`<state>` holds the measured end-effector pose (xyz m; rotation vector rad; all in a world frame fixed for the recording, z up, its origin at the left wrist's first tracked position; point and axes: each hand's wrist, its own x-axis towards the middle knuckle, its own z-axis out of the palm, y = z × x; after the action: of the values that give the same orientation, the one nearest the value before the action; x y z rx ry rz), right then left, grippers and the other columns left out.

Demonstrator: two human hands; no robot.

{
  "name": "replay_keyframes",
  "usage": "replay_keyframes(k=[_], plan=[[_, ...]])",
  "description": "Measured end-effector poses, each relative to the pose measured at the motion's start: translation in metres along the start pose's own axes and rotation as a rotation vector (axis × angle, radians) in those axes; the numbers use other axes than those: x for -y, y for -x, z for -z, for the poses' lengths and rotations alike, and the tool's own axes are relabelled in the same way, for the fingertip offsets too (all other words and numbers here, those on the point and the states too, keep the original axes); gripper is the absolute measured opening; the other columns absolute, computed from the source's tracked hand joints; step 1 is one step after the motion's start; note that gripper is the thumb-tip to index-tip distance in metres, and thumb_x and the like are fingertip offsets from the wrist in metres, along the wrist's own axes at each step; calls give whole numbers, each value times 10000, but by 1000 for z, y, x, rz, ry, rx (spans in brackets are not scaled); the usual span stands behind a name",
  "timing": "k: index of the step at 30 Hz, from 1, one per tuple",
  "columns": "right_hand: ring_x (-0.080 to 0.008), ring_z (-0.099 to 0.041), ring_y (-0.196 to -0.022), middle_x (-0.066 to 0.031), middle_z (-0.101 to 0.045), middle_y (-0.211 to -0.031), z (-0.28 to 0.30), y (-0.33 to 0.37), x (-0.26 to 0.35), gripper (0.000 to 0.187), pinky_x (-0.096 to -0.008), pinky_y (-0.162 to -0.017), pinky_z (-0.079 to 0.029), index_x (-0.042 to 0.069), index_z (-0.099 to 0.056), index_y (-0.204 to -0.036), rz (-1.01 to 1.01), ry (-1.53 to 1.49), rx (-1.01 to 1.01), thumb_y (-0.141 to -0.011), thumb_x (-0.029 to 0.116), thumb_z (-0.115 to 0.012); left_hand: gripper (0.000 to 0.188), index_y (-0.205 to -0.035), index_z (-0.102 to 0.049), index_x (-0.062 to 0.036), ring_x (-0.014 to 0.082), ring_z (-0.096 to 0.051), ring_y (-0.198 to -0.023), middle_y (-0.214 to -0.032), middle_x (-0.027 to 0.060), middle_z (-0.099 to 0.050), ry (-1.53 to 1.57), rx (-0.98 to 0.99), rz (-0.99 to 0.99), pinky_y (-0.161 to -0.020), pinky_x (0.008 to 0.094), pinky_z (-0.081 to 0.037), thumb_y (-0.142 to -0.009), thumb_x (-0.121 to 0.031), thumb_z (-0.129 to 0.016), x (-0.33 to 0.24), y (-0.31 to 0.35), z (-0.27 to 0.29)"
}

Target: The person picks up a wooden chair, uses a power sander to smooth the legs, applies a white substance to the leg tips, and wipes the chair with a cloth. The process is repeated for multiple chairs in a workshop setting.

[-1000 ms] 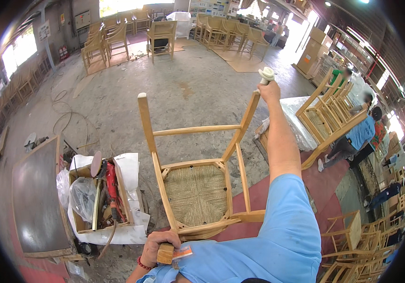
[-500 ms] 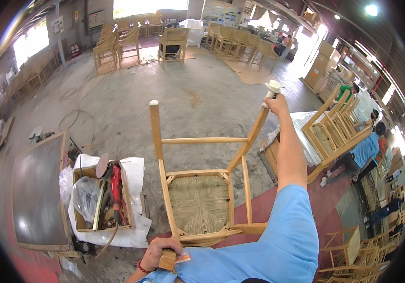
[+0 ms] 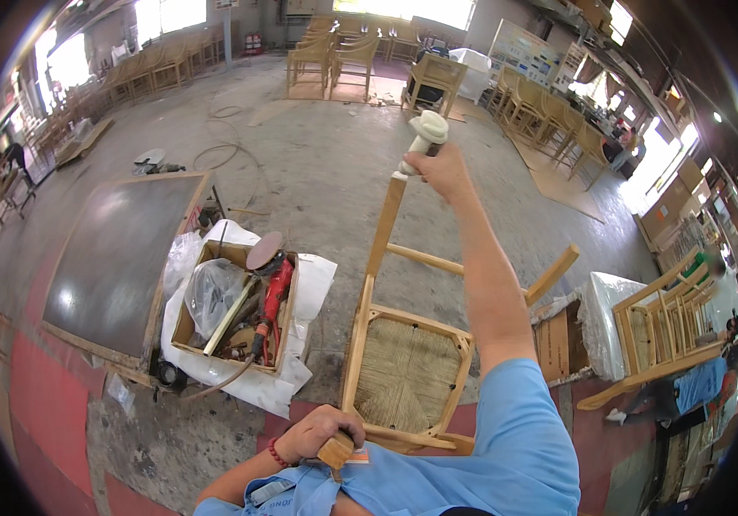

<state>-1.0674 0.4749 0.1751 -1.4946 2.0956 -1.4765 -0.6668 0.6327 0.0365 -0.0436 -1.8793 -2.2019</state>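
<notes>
- The wooden chair lies between and below the hands, just ahead of the person's body, corner blocks of its woven seat in view and its left leg reaching toward the far side.
- Stretched far out, the right hand is clamped round a white, knob-ended piece at that leg's white tip.
- Near the body and well apart from it, the left hand is curled over a squared wooden end; I can't make out whether that belongs to the chair.
- The right forearm hides part of a crossbar and the chair's right side; the blue shirt covers the near edge.
- To the left, a box on white sheeting holds a red power tool with a round disc, a clear plastic bag and a pale strip; the clutter underneath is hard to tell.
</notes>
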Motion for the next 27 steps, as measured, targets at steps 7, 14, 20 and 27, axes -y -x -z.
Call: replay_keyframes(k=[7, 14, 20, 27], plan=[[-348, -678, -886, -223, -695, -931, -20, -12, -5, 399, -402, -786, -510, -44, -674, -959, 15, 199, -78, -715, 266, -733, 789, -859, -640, 62, 231, -624, -740, -787, 134, -653, 50, -47, 11, -703, 329, -491, -938, -638, -284, 5, 3, -3], [-343, -677, -899, -214, -696, -943, -20, -3, -20, 405, -415, -799, -507, -33, -667, -992, 73, 215, -130, -726, 265, -730, 751, -864, -641, 56, 232, -627, -739, -777, 136, -651, 58, -48, -3, -704, 327, -493, -953, -610, -305, 3, 2, -3], [-293, -670, -874, -177, -698, -916, -11, 6, -16, 369, -363, -799, -501, -17, -662, -1013, 45, 201, -201, -736, 214, -742, 684, -875, -633, 47, 231, -626, -756, -790, 139, -649, 4, -65, -42, -720, 325, -493, -999, -519, -270, 0, 2, -3], [-330, -598, -1074, -122, -583, -1198, -59, 134, 47, 425, -412, -845, -507, 76, -633, -1103, 572, 253, -37, -692, 76, -740, 499, -1016, -583, -46, 154, -601, -781, -889, 58, -626, 330, -603, 15, -707, 321, -500, -1012, -492, -360, -6, -14, 36]])
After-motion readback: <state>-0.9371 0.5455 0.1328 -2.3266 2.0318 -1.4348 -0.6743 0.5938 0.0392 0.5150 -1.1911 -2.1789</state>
